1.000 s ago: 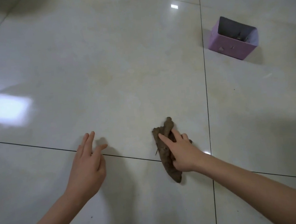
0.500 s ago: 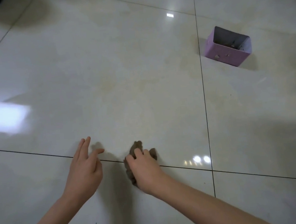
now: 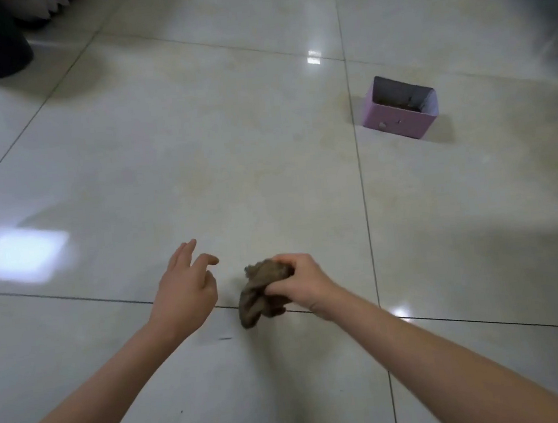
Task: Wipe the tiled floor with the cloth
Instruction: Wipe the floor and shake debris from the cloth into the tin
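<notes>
- Our right hand (image 3: 301, 286) has its fingers and thumb curled tight round the upper part of the cloth (image 3: 257, 301). The cloth is a brown rag bunched into a wad, which gives us a firm pad to push instead of a loose sheet that would drag.
- The cloth's lower end hangs down over a dark grout line (image 3: 73, 297) in the tiled floor (image 3: 216, 156). It looks to touch the tile there, though from this angle we cannot be sure it is not lifted just clear.
- Our left hand (image 3: 184, 293) is just beside the cloth, low over the floor, with fingers loosely spread and holding nothing. It is likely there to steady us as we lean forward.
- A pink box (image 3: 399, 123) stands open-topped on the tile beyond and to the right. It is well apart from the cloth, so it should not hinder a stroke here.
- We judge the wiping under way, with much of the glossy floor ahead left to cover.
</notes>
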Action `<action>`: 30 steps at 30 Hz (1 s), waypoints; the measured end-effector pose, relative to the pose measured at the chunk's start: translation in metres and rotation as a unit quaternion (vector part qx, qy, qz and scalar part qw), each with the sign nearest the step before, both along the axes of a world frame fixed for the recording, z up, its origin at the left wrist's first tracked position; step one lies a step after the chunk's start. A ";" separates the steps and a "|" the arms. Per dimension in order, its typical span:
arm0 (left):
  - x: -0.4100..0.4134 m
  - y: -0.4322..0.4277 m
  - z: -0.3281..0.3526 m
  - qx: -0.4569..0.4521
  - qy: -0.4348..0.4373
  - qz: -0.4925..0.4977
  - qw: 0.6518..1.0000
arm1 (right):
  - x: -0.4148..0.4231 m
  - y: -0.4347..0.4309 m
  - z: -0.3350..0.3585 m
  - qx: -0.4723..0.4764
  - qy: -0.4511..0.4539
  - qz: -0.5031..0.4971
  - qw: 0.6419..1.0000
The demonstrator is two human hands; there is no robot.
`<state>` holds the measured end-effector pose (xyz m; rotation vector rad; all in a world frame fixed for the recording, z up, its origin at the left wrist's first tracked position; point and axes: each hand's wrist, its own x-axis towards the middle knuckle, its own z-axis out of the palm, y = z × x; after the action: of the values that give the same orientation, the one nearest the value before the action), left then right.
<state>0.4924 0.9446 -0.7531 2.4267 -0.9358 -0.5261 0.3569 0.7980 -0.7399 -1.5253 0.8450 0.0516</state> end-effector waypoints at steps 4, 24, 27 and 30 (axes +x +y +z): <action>-0.010 -0.043 0.028 0.002 -0.017 -0.058 0.998 | -0.030 -0.059 0.050 0.021 -0.066 -0.063 0.996; -0.095 -0.312 0.229 0.029 0.064 -0.191 0.979 | -0.165 -0.297 0.251 -0.029 -0.143 -0.204 0.968; -0.103 -0.335 0.261 0.003 0.059 -0.185 0.981 | -0.174 -0.325 0.274 -0.036 -0.157 -0.206 0.965; -0.103 -0.347 0.276 -0.009 0.067 -0.177 0.982 | -0.164 -0.339 0.280 -0.041 -0.153 -0.200 0.967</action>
<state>0.3894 0.5980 -0.4767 2.1838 -1.3135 -0.7912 0.1929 0.4592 -0.4604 -1.3681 0.8951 -0.5083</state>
